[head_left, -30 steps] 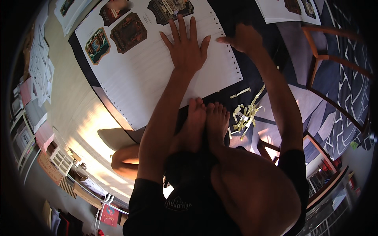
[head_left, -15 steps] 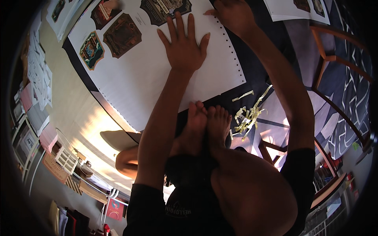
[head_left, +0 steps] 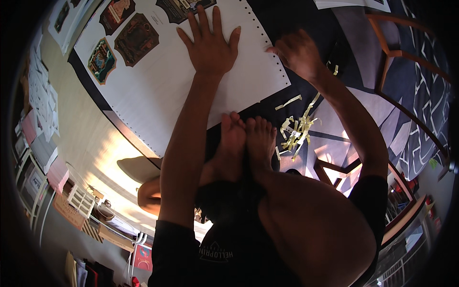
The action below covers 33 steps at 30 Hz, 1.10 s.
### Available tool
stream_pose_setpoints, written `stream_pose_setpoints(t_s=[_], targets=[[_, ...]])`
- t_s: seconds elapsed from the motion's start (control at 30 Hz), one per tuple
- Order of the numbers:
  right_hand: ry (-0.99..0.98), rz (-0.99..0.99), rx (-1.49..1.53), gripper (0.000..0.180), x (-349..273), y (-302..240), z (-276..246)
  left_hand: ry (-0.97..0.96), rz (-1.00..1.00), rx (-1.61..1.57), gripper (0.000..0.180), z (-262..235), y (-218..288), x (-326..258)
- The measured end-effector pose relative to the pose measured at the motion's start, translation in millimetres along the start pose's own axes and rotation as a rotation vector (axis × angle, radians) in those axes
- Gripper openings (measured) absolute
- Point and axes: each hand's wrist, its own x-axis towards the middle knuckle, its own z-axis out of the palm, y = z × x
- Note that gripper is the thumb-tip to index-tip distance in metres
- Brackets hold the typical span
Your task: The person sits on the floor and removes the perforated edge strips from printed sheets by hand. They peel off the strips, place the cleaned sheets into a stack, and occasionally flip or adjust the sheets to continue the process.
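A large white printed sheet (head_left: 174, 91), with small black dots along its edges, lies on a dark mat (head_left: 253, 109). My left hand (head_left: 213, 50) rests flat on it, fingers spread, palm down. Beyond and left of that hand are printed ornate label shapes: a dark brown one (head_left: 137, 39), a smaller teal one with a gold border (head_left: 102, 60), a red and black one (head_left: 116, 14) and a dark one (head_left: 178, 9) near my fingertips. At the sheet's right edge is my right hand (head_left: 297, 53), fingers curled and slightly blurred, one digit touching the dotted margin. Whatever it holds is hidden.
Thin pale yellow strips (head_left: 297, 131) lie in a loose pile right of my bare feet (head_left: 260, 138). More printed sheets are at the upper right (head_left: 354, 4) and upper left (head_left: 62, 26). A wooden chair frame (head_left: 382, 62) stands on the right. Shelves with boxes (head_left: 69, 210) line the lower left.
My right hand has come down along the sheet's right edge, toward me. My left hand stays flat on the sheet. The whole view has shifted slightly.
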Motion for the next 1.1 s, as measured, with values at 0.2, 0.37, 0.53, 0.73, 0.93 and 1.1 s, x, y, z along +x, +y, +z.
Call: stream_pose_setpoints(t_s=[0.2, 0.37, 0.53, 0.73, 0.93, 1.1], targets=[[-0.08, 0.002, 0.027, 0.022, -46.9, -22.2, -12.9, 0.033, 0.014, -0.032, 0.074, -2.0, 1.2, -0.4], [-0.075, 0.004, 0.04, 0.026, -68.9, -36.4, -22.9, 0.036, 0.023, -0.013, 0.074, -2.3, 1.4, -0.5], [-0.063, -0.004, 0.083, 0.029, -83.1, -42.8, -27.0, -0.014, -0.006, -0.037, 0.076, -0.5, 1.6, -1.1], [0.049, 0.067, 0.159, 0.035, -74.8, -43.1, -43.4, -0.045, -0.031, -0.007, 0.076, -0.8, -1.7, -2.1], [0.211, 0.062, -0.041, 0.037, 16.2, 11.6, -3.6, -0.037, -0.034, -0.019, 0.074, -3.2, -1.1, 0.0], [0.266, 0.049, -0.173, 0.037, 102.1, 46.9, 37.2, -0.038, -0.043, -0.033, 0.073, -5.9, -2.6, 0.1]])
